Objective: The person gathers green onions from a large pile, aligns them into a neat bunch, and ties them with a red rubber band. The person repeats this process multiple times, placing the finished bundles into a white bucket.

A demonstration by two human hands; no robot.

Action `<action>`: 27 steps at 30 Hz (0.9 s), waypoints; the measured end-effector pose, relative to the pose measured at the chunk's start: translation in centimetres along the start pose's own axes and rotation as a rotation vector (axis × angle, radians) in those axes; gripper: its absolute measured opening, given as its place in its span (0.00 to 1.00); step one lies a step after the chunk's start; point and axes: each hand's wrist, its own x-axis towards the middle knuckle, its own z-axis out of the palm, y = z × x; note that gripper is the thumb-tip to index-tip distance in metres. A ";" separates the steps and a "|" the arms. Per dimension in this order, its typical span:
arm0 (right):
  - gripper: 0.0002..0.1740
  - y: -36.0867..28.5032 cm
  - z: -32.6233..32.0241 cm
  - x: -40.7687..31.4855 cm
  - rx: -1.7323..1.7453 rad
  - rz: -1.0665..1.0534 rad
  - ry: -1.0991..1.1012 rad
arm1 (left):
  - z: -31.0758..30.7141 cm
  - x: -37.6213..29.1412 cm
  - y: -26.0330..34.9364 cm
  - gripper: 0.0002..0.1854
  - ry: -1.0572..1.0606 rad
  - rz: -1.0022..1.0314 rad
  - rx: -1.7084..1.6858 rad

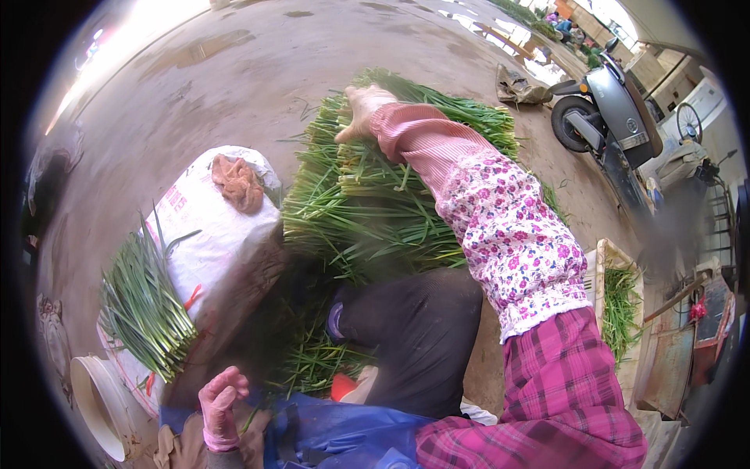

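My right hand [366, 111] reaches out over the far part of a large heap of garlic chives [375, 205]. Its thumb and fingers are spread apart on the pale stem ends, and the fingertips are partly hidden. Low at the left, my left hand [222, 404] is raised in front of my blue apron [351, 431], apparently in a pinkish glove. Its fingers are half curled, and a thin green blade shows behind it. Close to that hand, a bundle of chives [149, 302] lies on a stuffed white sack [225, 240], near red ties. A crumpled brown cloth [237, 183] rests on the sack.
A white bucket [102, 407] lies tipped at lower left. At right stands a pale crate [600, 281] with loose greens inside. Beyond are a parked scooter [603, 117] and a crumpled bag [518, 87]. People [565, 28] are far off at upper right. Puddles mark the concrete floor [258, 88].
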 end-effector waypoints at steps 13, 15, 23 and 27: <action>0.24 8.0 -4.2 -1.8 0.681 -0.097 0.061 | -0.2 -1.1 -0.1 0.22 -0.015 0.021 -0.020; 0.20 8.5 -6.1 -3.9 0.845 -0.178 0.067 | -0.3 -1.3 -0.2 0.22 -0.026 0.036 -0.022; 0.14 3.9 -13.8 -9.8 0.957 -0.453 0.407 | -0.1 -1.4 0.6 0.18 -0.040 0.039 -0.083; 0.12 -2.5 -12.7 -10.7 0.692 -0.520 0.615 | 0.8 -2.5 3.1 0.24 -0.053 0.193 -0.032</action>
